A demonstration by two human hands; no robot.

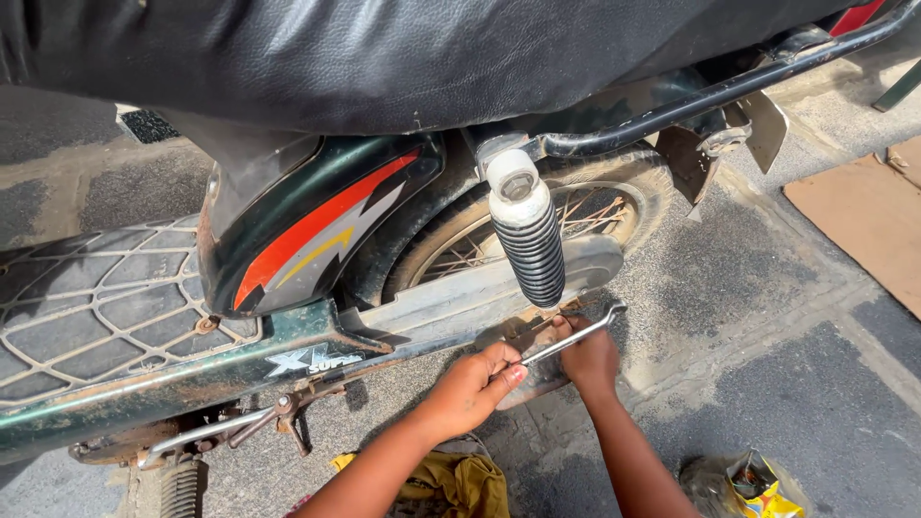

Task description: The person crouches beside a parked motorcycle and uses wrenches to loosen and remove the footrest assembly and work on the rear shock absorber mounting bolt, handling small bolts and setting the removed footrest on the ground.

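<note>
Head view: the left hand [470, 388] pinches the lower end of a slim silver metal spanner [568, 338], while the right hand [587, 357] closes its fingers under the bar, below the black ribbed shock absorber [530, 240]. The long axis points toward 2 o'clock. I think the head should sit square before turning.

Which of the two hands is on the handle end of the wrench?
The left hand: it pinches the near end of the silver wrench. The right hand sits further along, by the rear axle under the black shock absorber.
</note>
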